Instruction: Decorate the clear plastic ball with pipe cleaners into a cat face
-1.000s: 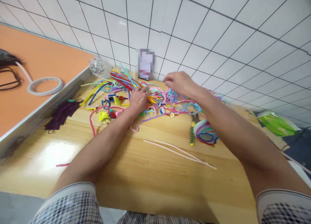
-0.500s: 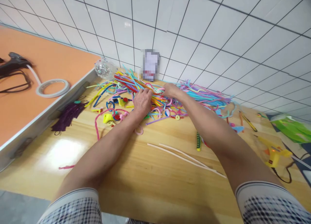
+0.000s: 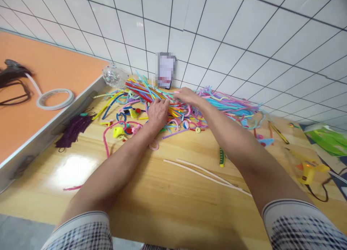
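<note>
A heap of coloured pipe cleaners point(image 3: 141, 91) lies at the back of the wooden table point(image 3: 168, 192), against the tiled wall. My left hand point(image 3: 157, 112) rests on the heap, fingers curled down onto a bundle of the stems. My right hand point(image 3: 186, 95) reaches in from the right, its fingers pinched on stems at the top of the same bundle. A second spread of blue and pink pipe cleaners point(image 3: 230, 106) lies to the right of my right arm. Two pale stems point(image 3: 206, 174) lie loose in front.
A yellow glue gun point(image 3: 309, 169) and green bag point(image 3: 328, 141) sit at the right. A purple tassel point(image 3: 73, 129) lies left, beside a raised orange surface point(image 3: 29, 116) holding a tape roll point(image 3: 55, 98). A clear glittery ball point(image 3: 114, 76) and a phone point(image 3: 165, 70) stand by the wall.
My right hand came down from above the heap and closed on the stems beside my left hand. The left hand has stayed on the bundle.
</note>
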`<state>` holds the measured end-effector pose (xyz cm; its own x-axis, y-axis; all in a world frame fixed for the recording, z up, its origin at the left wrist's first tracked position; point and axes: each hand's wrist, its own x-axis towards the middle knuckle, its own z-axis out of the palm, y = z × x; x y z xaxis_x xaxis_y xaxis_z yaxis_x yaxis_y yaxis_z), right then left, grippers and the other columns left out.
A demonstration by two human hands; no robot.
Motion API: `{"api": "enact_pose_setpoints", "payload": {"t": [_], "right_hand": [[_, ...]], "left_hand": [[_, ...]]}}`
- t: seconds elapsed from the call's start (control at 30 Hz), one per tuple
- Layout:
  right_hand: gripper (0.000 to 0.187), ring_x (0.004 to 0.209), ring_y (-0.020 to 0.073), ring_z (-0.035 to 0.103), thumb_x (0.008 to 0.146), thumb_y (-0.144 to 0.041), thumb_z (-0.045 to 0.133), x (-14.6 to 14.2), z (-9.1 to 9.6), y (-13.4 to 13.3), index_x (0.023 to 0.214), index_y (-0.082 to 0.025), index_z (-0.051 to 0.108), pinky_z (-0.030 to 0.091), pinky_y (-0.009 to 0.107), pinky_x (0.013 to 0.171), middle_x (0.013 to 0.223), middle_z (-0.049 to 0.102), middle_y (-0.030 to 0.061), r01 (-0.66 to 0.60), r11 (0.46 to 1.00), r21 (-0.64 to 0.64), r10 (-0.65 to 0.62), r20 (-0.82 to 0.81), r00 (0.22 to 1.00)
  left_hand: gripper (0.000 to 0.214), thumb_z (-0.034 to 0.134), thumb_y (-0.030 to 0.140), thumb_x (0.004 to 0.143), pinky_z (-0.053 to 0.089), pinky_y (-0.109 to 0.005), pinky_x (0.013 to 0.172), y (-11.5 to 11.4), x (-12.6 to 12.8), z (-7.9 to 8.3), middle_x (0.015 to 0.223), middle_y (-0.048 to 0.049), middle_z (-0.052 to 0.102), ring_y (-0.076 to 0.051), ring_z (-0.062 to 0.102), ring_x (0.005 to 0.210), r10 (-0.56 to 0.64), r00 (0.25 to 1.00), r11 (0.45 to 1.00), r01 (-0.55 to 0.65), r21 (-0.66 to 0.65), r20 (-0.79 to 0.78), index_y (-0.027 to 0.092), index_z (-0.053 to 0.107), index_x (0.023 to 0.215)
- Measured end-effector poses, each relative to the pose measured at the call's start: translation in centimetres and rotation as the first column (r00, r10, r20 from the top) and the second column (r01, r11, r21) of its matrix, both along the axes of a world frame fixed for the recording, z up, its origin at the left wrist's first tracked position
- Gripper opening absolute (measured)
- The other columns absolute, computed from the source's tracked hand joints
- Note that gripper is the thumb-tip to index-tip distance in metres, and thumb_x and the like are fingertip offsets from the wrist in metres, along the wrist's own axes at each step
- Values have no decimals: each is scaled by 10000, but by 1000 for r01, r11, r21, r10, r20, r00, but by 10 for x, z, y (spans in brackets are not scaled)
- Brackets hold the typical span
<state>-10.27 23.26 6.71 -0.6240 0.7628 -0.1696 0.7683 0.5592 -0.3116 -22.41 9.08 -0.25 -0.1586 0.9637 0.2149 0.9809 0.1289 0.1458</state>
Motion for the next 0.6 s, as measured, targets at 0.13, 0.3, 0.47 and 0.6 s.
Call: {"api": "enact_pose_setpoints", "payload": {"t": [0.13,0.3,0.47,0.6], "right_hand": [[271,1069,333,858,1041,-234,688,-9,-3,-1,1081,-108,925,606,355,906,1089,925,224,21,996,86,-30,101,994],[290,1279,383,855,1048,-219,694,-17,-14,2,1196,-143,932,621,408,1070,1279,926,225,-21,995,101,5,159,987],[109,1270,435,839,1025,-230,787,-28,-36,18,1033,-193,889,622,519,1133,1135,905,191,-58,994,91,46,122,991],[150,1274,415,818,1066,-243,787,-33,-36,26,926,-192,805,599,502,1164,982,832,167,-48,991,122,44,36,998]], "left_hand": [[371,517,125,1148,633,-502,1123,-2,1,5,1346,-176,894,-389,746,1399,24,999,1000,-24,-9,23,204,822,1344],[373,512,123,1136,617,-504,1171,-4,2,7,1387,-187,880,-396,721,1466,33,996,999,-31,-30,86,208,815,1336],[411,393,118,1180,558,-488,1243,0,2,5,1479,-210,824,-383,669,1540,17,991,999,-12,-39,131,137,758,1368],[489,250,79,1196,498,-566,1263,3,0,3,1398,-144,802,-378,624,1570,-11,990,999,15,-31,139,88,696,1395]]}}
